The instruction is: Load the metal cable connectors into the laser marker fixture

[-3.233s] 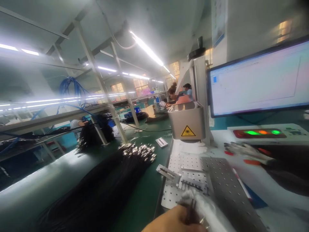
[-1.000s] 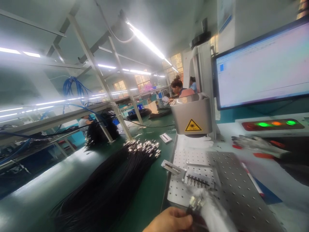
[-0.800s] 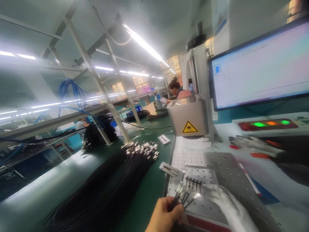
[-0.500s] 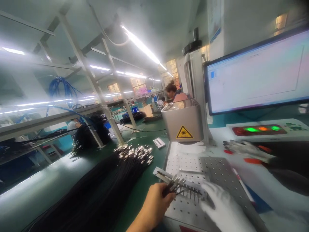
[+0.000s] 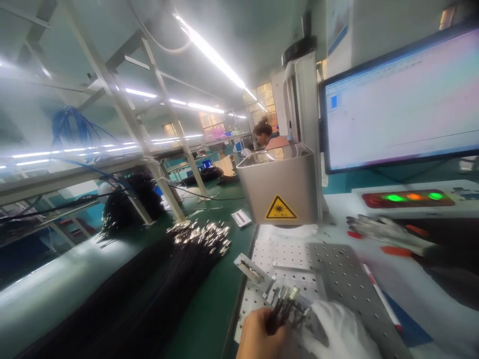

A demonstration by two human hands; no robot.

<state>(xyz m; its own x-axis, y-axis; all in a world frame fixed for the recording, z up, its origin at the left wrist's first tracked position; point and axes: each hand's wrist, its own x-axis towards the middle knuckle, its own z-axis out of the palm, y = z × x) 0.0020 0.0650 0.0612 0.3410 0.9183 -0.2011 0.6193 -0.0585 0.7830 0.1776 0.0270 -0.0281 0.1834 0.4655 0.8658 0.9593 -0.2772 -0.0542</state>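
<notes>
My bare left hand [image 5: 262, 335] is closed around a bunch of black cables with silvery metal connectors [image 5: 287, 299], whose ends point up and away from me. Just right of them, my white-gloved right hand [image 5: 339, 329] curves in beside the connectors; its fingers are blurred and partly hidden, so their grip is unclear. Under and beyond the bunch lies a metal fixture [image 5: 258, 275], set at a slant on a perforated plate [image 5: 258, 299]. Part of the fixture is covered by the connectors and hands.
A large pile of black cables [image 5: 149, 294] lies left, connector ends [image 5: 204, 237] away from me. Behind the plate stands a machine head with a warning triangle [image 5: 279, 189]. Rightward are a monitor [image 5: 404, 104], lit buttons [image 5: 411, 198], grey gloves [image 5: 385, 233] and a pen [image 5: 381, 296]. A person [image 5: 266, 134] sits beyond.
Both hands have moved lower in view and slightly right. Several connectors lined up along the fixture before no longer show there. The view has shifted slightly.
</notes>
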